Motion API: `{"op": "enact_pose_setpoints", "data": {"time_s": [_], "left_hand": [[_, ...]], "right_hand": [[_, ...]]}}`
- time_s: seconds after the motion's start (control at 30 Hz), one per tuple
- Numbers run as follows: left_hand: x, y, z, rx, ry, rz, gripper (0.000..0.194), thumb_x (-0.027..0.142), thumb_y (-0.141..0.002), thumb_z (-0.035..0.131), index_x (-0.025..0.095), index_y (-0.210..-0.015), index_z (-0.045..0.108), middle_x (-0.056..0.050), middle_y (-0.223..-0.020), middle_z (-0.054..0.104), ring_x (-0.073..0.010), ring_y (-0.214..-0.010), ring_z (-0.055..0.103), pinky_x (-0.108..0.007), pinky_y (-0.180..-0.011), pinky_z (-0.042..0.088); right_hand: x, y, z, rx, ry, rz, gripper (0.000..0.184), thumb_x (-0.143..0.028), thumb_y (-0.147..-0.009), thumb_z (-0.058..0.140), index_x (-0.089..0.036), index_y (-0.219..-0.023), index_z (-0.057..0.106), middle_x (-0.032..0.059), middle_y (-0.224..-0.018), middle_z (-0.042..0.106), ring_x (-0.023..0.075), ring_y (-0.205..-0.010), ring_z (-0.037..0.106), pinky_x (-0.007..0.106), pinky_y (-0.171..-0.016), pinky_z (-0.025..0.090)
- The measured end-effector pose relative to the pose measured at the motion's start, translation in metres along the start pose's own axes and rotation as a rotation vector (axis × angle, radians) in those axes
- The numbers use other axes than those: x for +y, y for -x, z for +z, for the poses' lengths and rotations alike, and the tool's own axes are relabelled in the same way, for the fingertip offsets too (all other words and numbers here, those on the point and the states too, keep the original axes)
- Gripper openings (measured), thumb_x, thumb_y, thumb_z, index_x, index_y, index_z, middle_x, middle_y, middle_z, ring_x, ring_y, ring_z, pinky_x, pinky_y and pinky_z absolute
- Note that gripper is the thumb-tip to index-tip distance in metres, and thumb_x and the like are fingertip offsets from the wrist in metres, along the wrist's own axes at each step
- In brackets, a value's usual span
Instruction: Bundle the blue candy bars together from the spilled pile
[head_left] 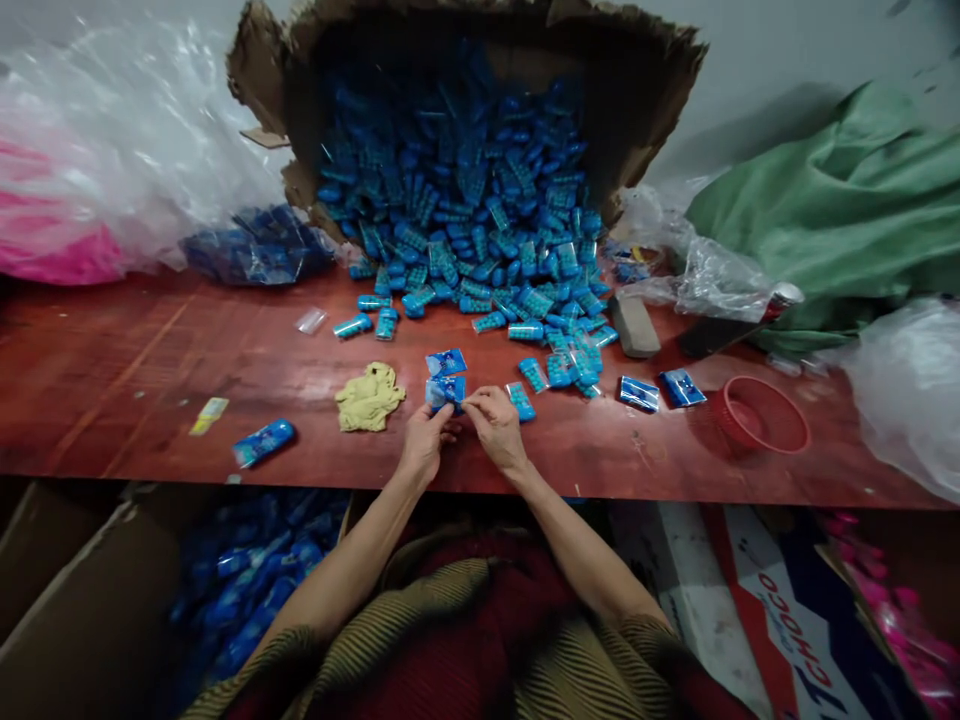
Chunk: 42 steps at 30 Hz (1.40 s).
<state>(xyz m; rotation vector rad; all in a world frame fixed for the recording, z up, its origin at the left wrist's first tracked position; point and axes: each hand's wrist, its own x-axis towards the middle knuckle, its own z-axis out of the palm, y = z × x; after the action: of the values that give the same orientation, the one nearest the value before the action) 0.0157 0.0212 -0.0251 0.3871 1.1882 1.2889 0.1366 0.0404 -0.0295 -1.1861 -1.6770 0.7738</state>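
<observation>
Over the front of the red table, my left hand [424, 440] pinches the lower edge of a small blue printed packet [443, 388]. The fingers of my right hand [496, 424] are closed together at the packet's right edge. Just beyond it lies a second blue printed piece [447, 362]. A small blue bottle [520, 402] in clear wrap rests right of my right hand. To the left of my hands is a crumpled yellow cloth [370, 398]; a printed blue bottle [263, 444] lies farther left.
A torn cardboard box [645, 70] spills many blue bottles [465, 230] onto the table [157, 370]. At right are a grey block [634, 326], two blue packets [639, 394], a red basket [796, 432] and a green sack [825, 210]. Below stands a box [67, 620] of blue bottles.
</observation>
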Motion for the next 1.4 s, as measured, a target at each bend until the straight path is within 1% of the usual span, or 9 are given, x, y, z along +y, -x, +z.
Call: {"op": "enact_pose_setpoints", "data": {"time_s": [0.13, 0.27, 0.57, 0.7, 0.83, 1.0, 1.2, 1.27, 1.4], "left_hand": [[0.002, 0.001, -0.002, -0.042, 0.029, 0.009, 0.038, 0.032, -0.054, 0.078, 0.013, -0.08, 0.057, 0.0, -0.061, 0.063, -0.0088, -0.044, 0.055, -0.018, -0.04, 0.037], [0.007, 0.004, -0.005, -0.069, -0.019, 0.018, 0.036, 0.031, -0.054, 0.077, 0.013, -0.078, 0.057, 0.001, -0.056, 0.061, -0.0083, -0.042, 0.052, -0.018, -0.041, 0.036], [-0.004, 0.003, -0.001, 0.079, -0.108, 0.139, 0.035, 0.038, -0.054, 0.075, 0.013, -0.072, 0.058, 0.001, -0.057, 0.06, -0.0087, -0.044, 0.051, -0.02, -0.043, 0.037], [0.002, 0.004, -0.014, 0.117, -0.551, 0.307, 0.032, 0.044, -0.069, 0.064, 0.014, -0.081, 0.063, -0.005, -0.072, 0.065, -0.0174, -0.064, 0.06, -0.03, -0.06, 0.048], [0.023, -0.004, -0.042, 0.378, -1.232, 0.676, 0.053, 0.043, -0.077, 0.058, 0.012, -0.12, 0.055, -0.021, -0.133, 0.049, -0.0362, -0.124, 0.041, -0.051, -0.098, 0.033], [0.038, -0.043, -0.07, 0.426, -1.662, 0.607, 0.04, 0.035, -0.084, 0.047, 0.01, -0.113, 0.059, -0.023, -0.134, 0.047, -0.0416, -0.129, 0.031, -0.059, -0.102, 0.021], [0.037, -0.035, -0.056, 0.465, -1.349, 0.703, 0.036, 0.034, -0.083, 0.049, 0.011, -0.11, 0.059, -0.021, -0.127, 0.052, -0.0362, -0.126, 0.037, -0.053, -0.102, 0.026], [0.025, -0.011, -0.043, 0.307, -1.047, 0.699, 0.036, 0.039, -0.08, 0.056, 0.015, -0.106, 0.06, -0.018, -0.122, 0.056, -0.0324, -0.121, 0.044, -0.046, -0.098, 0.035], [0.0, 0.025, -0.014, -0.111, -0.318, 0.111, 0.043, 0.053, -0.067, 0.067, 0.015, -0.087, 0.063, -0.009, -0.08, 0.065, -0.0187, -0.071, 0.061, -0.028, -0.06, 0.046]], "right_hand": [[-0.001, -0.004, 0.004, -0.029, -0.45, 0.334, 0.027, -0.036, -0.073, 0.065, -0.019, -0.093, 0.064, 0.0032, -0.09, 0.064, 0.0158, -0.08, 0.06, 0.029, -0.075, 0.048], [-0.002, -0.006, 0.008, -0.097, -0.725, 0.586, 0.025, -0.039, -0.064, 0.069, -0.017, -0.072, 0.06, -0.0026, -0.065, 0.06, 0.0108, -0.06, 0.053, 0.025, -0.062, 0.044], [-0.013, 0.004, 0.019, -0.029, -0.715, 0.601, 0.022, -0.036, -0.065, 0.067, -0.018, -0.064, 0.054, -0.0055, -0.058, 0.052, 0.0083, -0.054, 0.044, 0.023, -0.056, 0.036], [-0.012, 0.002, 0.018, -0.053, -0.55, 0.532, 0.025, -0.039, -0.068, 0.062, -0.018, -0.06, 0.051, -0.0059, -0.057, 0.048, 0.0083, -0.055, 0.039, 0.023, -0.056, 0.033], [-0.005, 0.0, 0.016, -0.035, -0.389, 0.512, 0.026, -0.041, -0.072, 0.056, -0.019, -0.061, 0.05, -0.0054, -0.056, 0.047, 0.0097, -0.055, 0.039, 0.024, -0.054, 0.031], [-0.002, 0.004, 0.018, -0.025, -0.356, 0.5, 0.026, -0.042, -0.078, 0.048, -0.019, -0.066, 0.05, -0.004, -0.055, 0.051, 0.012, -0.056, 0.045, 0.025, -0.057, 0.035], [0.0, 0.007, 0.015, 0.033, -0.32, 0.475, 0.026, -0.042, -0.082, 0.043, -0.021, -0.068, 0.045, -0.0041, -0.057, 0.05, 0.0127, -0.057, 0.047, 0.026, -0.058, 0.037], [-0.001, 0.007, 0.013, 0.057, -0.312, 0.477, 0.025, -0.042, -0.084, 0.041, -0.022, -0.069, 0.044, -0.0047, -0.057, 0.048, 0.0123, -0.057, 0.045, 0.026, -0.058, 0.037], [-0.008, 0.007, 0.011, 0.094, -0.312, 0.408, 0.025, -0.04, -0.084, 0.044, -0.022, -0.068, 0.042, -0.0055, -0.06, 0.044, 0.0109, -0.058, 0.041, 0.024, -0.058, 0.035]]}}
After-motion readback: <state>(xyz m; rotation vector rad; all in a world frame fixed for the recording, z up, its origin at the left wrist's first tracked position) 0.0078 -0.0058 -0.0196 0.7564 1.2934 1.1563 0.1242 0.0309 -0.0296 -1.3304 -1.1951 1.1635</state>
